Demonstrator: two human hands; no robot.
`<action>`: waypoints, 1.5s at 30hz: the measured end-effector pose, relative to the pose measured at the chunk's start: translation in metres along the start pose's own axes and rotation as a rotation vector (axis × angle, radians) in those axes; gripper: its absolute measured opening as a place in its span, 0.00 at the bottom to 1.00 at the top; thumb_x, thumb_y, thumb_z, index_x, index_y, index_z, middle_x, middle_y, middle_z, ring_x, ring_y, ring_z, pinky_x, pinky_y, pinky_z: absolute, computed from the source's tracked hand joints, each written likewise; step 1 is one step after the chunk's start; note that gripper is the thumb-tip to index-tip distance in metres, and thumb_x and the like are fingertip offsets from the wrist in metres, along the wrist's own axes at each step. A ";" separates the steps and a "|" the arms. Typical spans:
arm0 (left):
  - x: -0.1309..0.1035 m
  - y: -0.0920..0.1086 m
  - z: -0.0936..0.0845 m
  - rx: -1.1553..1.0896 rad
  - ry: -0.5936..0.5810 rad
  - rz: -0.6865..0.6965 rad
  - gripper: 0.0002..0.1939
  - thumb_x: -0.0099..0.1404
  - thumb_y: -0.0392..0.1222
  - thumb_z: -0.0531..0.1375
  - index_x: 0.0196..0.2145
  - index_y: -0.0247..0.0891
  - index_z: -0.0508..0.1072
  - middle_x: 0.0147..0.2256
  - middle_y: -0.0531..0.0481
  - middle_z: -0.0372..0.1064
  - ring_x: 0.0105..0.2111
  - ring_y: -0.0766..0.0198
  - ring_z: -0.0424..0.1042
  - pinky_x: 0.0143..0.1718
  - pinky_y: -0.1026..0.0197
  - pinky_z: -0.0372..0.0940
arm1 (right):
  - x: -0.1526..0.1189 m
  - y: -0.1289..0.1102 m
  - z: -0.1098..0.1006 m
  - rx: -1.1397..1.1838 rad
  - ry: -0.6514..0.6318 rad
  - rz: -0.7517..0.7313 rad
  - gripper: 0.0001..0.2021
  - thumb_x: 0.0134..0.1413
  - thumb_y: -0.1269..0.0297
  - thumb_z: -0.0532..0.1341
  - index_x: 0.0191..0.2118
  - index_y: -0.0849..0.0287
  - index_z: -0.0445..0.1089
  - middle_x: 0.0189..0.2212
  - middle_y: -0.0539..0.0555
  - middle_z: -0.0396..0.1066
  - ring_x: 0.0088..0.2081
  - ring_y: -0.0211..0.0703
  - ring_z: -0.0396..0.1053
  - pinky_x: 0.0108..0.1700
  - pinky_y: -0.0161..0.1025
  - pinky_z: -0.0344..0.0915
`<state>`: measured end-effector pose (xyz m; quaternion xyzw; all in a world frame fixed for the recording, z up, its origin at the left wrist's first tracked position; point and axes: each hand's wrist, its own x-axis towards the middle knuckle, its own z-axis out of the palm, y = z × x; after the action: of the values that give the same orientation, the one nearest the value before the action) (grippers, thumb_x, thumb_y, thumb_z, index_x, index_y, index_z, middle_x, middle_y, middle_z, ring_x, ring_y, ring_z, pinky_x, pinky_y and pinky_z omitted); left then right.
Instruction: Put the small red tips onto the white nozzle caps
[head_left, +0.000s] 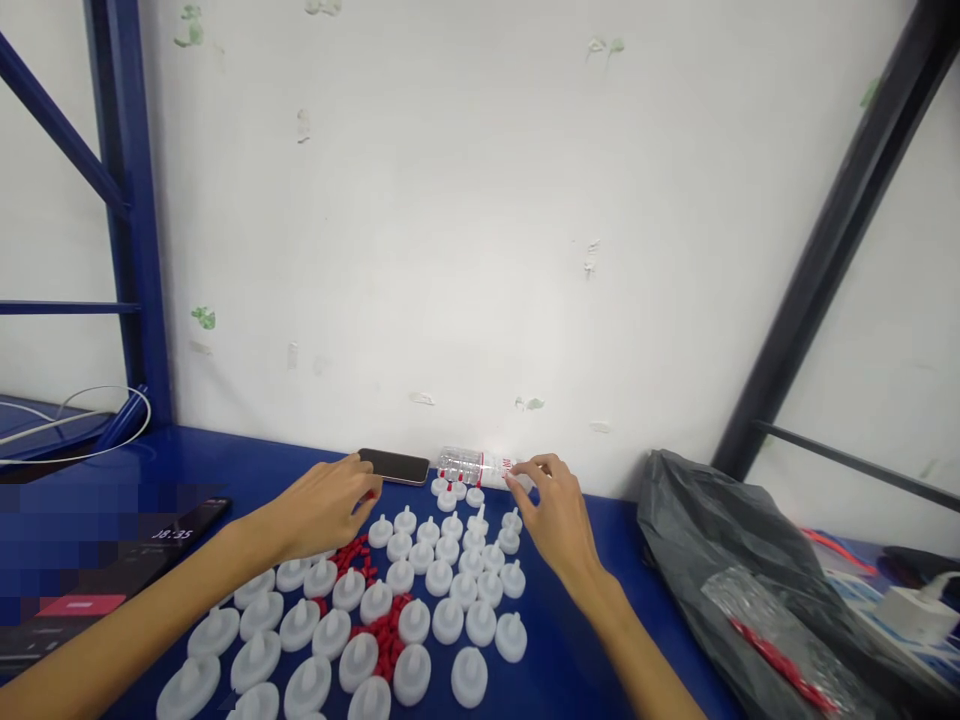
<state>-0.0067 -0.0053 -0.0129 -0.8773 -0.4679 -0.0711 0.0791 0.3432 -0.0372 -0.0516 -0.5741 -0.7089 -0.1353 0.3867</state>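
Many white oval plastic caps with upright nozzles [448,620] stand in loose rows on the blue table. Small red tips [386,635] lie in piles among them. At the back, several caps [447,500] carry a red tip on the nozzle. My left hand [334,505] hovers over the left rows near a red pile, fingers curled downward; whatever is in them is hidden. My right hand [553,515] is at the back right, beside the rear caps and in front of a clear plastic bottle [461,464]. Its thumb and forefinger come close together; I cannot make out anything between them.
A dark phone [396,466] lies by the wall, left of the bottle. Another dark screen device [161,545] is at the left. On the right are a grey plastic bag [690,540], a clear bag with red pieces [780,650] and a white plug [915,610]. Metal posts flank the table.
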 end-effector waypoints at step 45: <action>0.001 0.000 0.009 0.051 -0.259 -0.021 0.16 0.81 0.50 0.69 0.59 0.39 0.81 0.60 0.42 0.80 0.56 0.50 0.82 0.57 0.42 0.81 | -0.009 0.000 0.018 -0.051 -0.417 -0.061 0.22 0.88 0.62 0.48 0.58 0.54 0.81 0.53 0.60 0.87 0.60 0.59 0.81 0.67 0.57 0.66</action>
<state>-0.0055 -0.0026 -0.0212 -0.8720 -0.4849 0.0537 0.0395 0.3367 -0.0324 -0.0696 -0.5776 -0.7870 -0.0431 0.2124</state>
